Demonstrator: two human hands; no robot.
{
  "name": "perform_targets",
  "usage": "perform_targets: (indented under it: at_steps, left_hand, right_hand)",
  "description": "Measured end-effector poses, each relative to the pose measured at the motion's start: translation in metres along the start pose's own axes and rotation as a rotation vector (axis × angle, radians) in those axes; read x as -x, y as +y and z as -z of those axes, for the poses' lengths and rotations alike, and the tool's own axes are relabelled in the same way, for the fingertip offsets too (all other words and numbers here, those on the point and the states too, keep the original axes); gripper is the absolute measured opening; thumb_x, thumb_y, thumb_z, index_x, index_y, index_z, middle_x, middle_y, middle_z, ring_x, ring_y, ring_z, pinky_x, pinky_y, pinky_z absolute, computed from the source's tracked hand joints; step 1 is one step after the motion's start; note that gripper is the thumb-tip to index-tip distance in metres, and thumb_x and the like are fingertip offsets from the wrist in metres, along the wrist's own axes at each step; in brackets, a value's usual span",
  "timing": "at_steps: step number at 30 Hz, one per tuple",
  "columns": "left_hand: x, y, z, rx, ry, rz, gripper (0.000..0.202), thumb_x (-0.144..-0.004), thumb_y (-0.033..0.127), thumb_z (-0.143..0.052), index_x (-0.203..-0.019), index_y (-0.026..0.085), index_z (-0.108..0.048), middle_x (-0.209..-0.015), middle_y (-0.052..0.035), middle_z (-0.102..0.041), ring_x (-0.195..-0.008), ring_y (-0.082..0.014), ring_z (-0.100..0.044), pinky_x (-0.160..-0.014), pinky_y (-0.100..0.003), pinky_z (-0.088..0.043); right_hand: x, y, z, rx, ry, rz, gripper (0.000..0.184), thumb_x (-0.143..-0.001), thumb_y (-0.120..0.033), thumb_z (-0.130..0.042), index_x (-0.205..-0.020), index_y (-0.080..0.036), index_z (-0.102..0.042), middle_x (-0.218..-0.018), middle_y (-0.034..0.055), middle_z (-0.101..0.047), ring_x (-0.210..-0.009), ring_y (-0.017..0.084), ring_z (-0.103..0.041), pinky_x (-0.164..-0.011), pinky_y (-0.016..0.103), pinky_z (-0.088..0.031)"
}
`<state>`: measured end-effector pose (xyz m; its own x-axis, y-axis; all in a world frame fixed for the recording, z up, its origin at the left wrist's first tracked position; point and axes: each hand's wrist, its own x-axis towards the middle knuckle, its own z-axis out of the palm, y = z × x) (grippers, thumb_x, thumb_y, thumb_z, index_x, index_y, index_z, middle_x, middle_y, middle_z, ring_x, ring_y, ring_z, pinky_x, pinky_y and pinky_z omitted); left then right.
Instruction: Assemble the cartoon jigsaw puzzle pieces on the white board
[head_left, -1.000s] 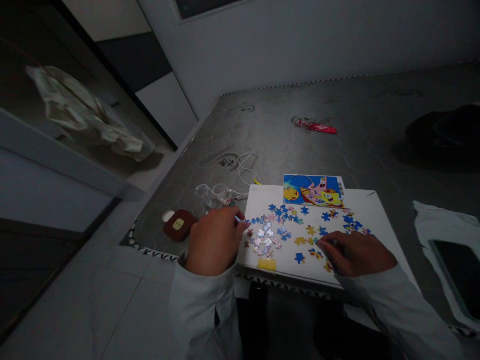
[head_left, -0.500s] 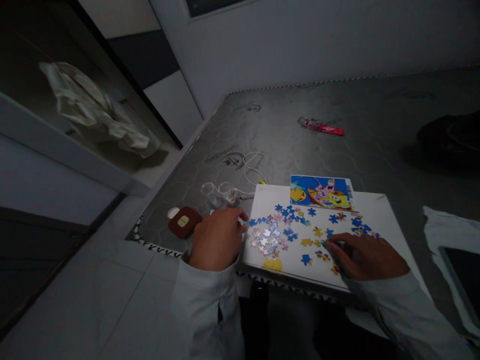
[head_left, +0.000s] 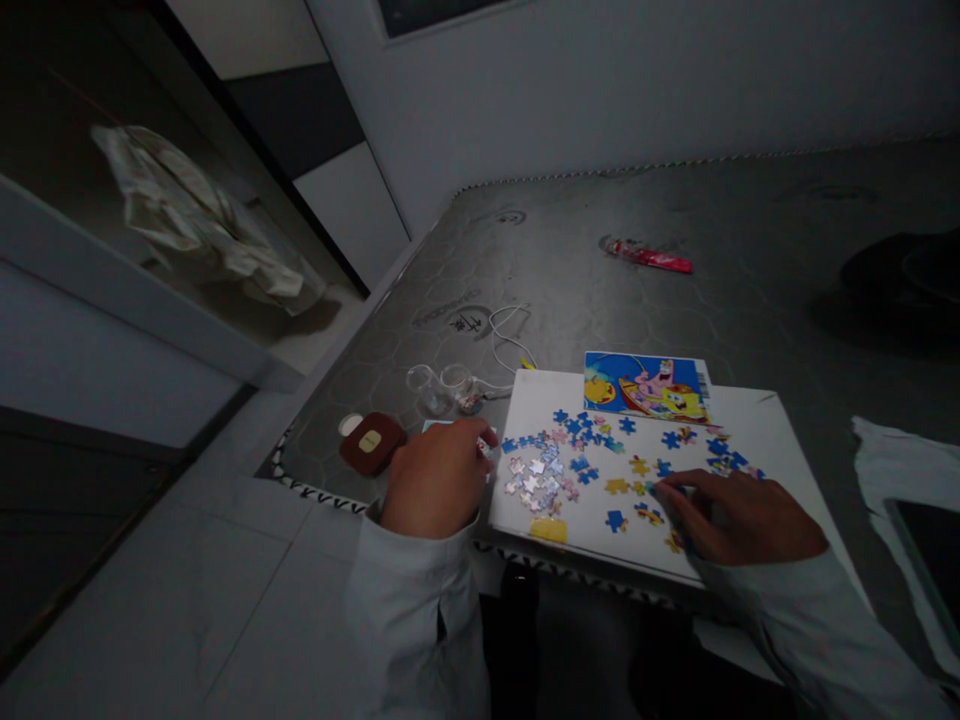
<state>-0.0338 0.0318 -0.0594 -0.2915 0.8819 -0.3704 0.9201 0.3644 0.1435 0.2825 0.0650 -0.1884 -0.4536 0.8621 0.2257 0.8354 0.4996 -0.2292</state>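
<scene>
Left hand (head_left: 439,480) sits at the near-left edge of the white board (head_left: 529,400), fingers (head_left: 469,432) pinched together on a small pale jigsaw piece (head_left: 486,446), which is largely hidden. Right hand (head_left: 739,518) lies over the board's lower right, fingers (head_left: 679,495) close together with tips down among the pieces; whether they hold anything cannot be determined. Loose jigsaw pieces (head_left: 570,465) are scattered across the board – pale ones nearest the left hand, blue and yellow further right. A cartoon picture card (head_left: 646,388) lies at the board's far edge. On the grey quilted mattress (head_left: 600,300) beyond: two glass cups (head_left: 436,388), a brown pouch (head_left: 371,443), a white cable (head_left: 506,335) and a red wrapper (head_left: 646,255).
</scene>
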Motion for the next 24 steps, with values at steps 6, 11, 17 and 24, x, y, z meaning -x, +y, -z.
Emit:
perform_targets:
  at_steps: [6,11,17,24]
  left_hand:
    - [-0.001,0.003,0.001,0.016,-0.006,0.013,0.021,-0.090,0.028,-0.067,-0.110,0.033,-0.072,-0.109,0.0010,-0.077,-0.104,-0.0231,-0.070,-0.077,-0.036,-0.048]
    - [-0.002,0.004,0.002,0.023,-0.026,0.029,0.024,-0.086,0.032,-0.073,-0.110,0.033,-0.072,-0.106,0.0027,-0.078,-0.103,-0.0229,-0.069,-0.078,-0.036,-0.048]
    - [-0.004,0.000,0.000,-0.007,-0.053,0.026,0.021,-0.090,0.026,-0.064,-0.108,0.031,-0.072,-0.113,-0.0019,-0.076,-0.104,-0.0241,-0.069,-0.078,-0.037,-0.048]
    - [-0.016,-0.002,-0.006,0.002,-0.036,0.040,0.021,-0.091,0.028,-0.062,-0.108,0.029,-0.073,-0.113,-0.0066,-0.076,-0.106,-0.0262,-0.069,-0.086,-0.039,-0.050]
  right_hand:
    - [0.000,0.000,0.001,0.009,-0.025,-0.027,0.039,-0.098,-0.050,-0.046,-0.094,-0.025,-0.075,-0.071,0.0035,-0.070,-0.060,0.022,-0.063,-0.061,0.037,-0.038]
    - [0.001,0.003,-0.002,-0.012,-0.051,-0.046,0.038,-0.098,-0.052,-0.047,-0.097,-0.026,-0.075,-0.072,0.0024,-0.071,-0.064,0.023,-0.065,-0.061,0.035,-0.039]
    - [0.002,0.004,-0.004,-0.014,-0.014,-0.031,0.036,-0.097,-0.049,-0.049,-0.095,-0.025,-0.075,-0.074,0.0030,-0.072,-0.063,0.022,-0.066,-0.061,0.037,-0.040]
    - [0.001,0.005,-0.002,-0.016,-0.022,-0.021,0.035,-0.098,-0.048,-0.048,-0.096,-0.025,-0.075,-0.071,0.0016,-0.071,-0.062,0.021,-0.065,-0.058,0.035,-0.040]
